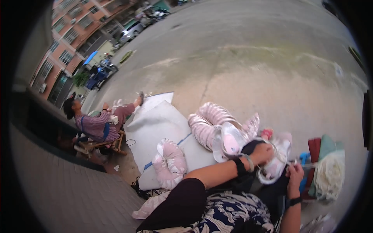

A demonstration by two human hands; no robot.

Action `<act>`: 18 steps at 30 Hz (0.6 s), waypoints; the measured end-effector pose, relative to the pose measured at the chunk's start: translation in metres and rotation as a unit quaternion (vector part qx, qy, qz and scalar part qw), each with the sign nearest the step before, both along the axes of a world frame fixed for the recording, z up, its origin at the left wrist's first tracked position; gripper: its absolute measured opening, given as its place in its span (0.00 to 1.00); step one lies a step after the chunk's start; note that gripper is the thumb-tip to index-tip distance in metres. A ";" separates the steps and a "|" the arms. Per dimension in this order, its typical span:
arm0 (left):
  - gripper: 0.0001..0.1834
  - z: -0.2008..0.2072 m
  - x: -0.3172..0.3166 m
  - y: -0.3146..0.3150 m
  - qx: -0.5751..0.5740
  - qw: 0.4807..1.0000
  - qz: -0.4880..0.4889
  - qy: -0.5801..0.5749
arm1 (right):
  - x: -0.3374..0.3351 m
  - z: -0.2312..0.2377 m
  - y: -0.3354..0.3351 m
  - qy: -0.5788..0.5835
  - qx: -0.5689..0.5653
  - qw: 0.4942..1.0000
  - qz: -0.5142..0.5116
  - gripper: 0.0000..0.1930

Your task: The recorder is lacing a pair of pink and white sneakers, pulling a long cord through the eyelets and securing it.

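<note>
A pink-and-white shoe upper [276, 161] lies across my lap, its pale rim curving toward me. My left hand [261, 154] is closed at its left side, fingers curled in; what sits inside them is partly hidden. On the other side my right hand [296, 173] pinches a thin white lace [307, 166] close to the upper. Just beyond my left hand rests a row of nested pink-and-white shoe uppers [213, 120], with a single upper [230, 139] lying against it. A small red item [267, 133] shows behind the upper on my lap.
White sheeting [163, 120] covers ground at the left, with another curved stack of uppers [170, 159]. A bundle of white laces [329, 176] hangs beside green and dark red cloth [328, 145] at the right. A person [99, 122] sits on a wooden chair at far left.
</note>
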State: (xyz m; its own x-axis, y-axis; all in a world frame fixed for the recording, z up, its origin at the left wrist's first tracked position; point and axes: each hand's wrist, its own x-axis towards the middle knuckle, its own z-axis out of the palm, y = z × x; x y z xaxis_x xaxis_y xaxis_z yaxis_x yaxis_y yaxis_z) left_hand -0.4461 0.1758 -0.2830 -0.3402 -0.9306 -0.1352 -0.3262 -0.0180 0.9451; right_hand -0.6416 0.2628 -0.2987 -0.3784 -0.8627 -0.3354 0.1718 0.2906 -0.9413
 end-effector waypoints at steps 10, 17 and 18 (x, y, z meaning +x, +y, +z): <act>0.12 0.021 0.029 0.003 0.096 0.995 0.026 0.012 | 0.021 -0.010 -0.022 -0.083 -0.117 0.989 -0.016 0.03; 0.10 0.024 0.014 0.007 0.188 0.980 0.035 0.047 | 0.018 -0.022 -0.020 -0.027 -0.117 0.991 -0.052 0.02; 0.09 0.024 0.013 0.007 0.192 0.979 0.048 0.054 | 0.019 -0.023 -0.021 -0.010 -0.123 0.991 -0.059 0.03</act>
